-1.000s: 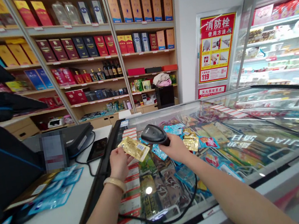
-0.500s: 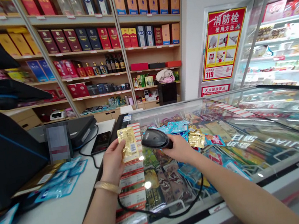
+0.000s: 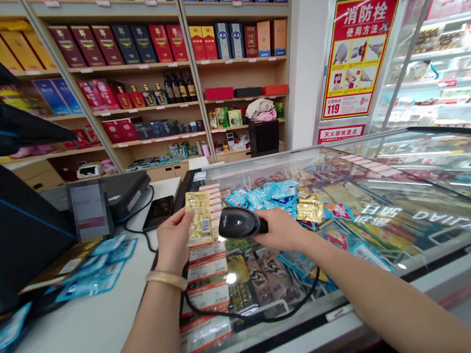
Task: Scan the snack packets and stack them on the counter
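Observation:
Between the thumb and fingers of my left hand (image 3: pixel 174 236) is a gold packet (image 3: pixel 199 214), upright, with a barcode on its lower part facing me. My right hand (image 3: pixel 279 228) is wrapped round the handle of a black barcode scanner (image 3: pixel 239 223). The scanner's head points left, a short gap from the packet. Its black cable (image 3: pixel 256 316) loops down over the glass top of the freezer (image 3: pixel 295 341). Behind the scanner lie several blue packets (image 3: pixel 265 194) in a pile, with gold packets (image 3: pixel 310 208) at its right side.
On the left, a white counter (image 3: pixel 87 340) carries more blue packets (image 3: pixel 95 277), a dark phone (image 3: pixel 159 212) and a black machine (image 3: pixel 123 196). A dark monitor (image 3: pixel 0 235) stands at the far left. Shelves of boxes (image 3: pixel 135 67) line the back wall.
The scanner has shifted slightly left, closer to the gold packet. My left hand keeps its hold on the packet. The whole view has tilted a little downward.

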The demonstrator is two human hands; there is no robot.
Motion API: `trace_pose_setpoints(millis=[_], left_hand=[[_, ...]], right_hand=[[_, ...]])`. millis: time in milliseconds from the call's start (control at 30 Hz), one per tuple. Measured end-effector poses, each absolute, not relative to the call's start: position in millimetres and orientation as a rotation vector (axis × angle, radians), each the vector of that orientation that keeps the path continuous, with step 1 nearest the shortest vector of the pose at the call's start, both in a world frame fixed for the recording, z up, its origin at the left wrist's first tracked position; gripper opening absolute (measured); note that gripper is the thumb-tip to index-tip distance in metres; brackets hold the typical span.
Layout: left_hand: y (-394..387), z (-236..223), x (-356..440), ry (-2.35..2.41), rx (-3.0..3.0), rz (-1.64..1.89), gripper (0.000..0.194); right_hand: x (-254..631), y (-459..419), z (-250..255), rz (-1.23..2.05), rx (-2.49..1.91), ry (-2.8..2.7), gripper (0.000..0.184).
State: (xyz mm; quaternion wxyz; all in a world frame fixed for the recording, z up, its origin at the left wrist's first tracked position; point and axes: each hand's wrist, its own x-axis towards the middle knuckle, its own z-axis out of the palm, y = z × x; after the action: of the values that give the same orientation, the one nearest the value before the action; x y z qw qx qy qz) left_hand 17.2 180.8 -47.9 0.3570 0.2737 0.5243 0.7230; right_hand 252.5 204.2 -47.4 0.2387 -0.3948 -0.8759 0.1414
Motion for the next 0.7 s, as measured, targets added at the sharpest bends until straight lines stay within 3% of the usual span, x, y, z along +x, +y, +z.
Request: trace_pose_setpoints(millis=[700], left_hand=[[180.6,-48.8,15.9,1.393,0.701,1.902,0.027]], right_hand=[[252.4,205.5,-48.7,0.344,-1.105,-2.442,0.029]])
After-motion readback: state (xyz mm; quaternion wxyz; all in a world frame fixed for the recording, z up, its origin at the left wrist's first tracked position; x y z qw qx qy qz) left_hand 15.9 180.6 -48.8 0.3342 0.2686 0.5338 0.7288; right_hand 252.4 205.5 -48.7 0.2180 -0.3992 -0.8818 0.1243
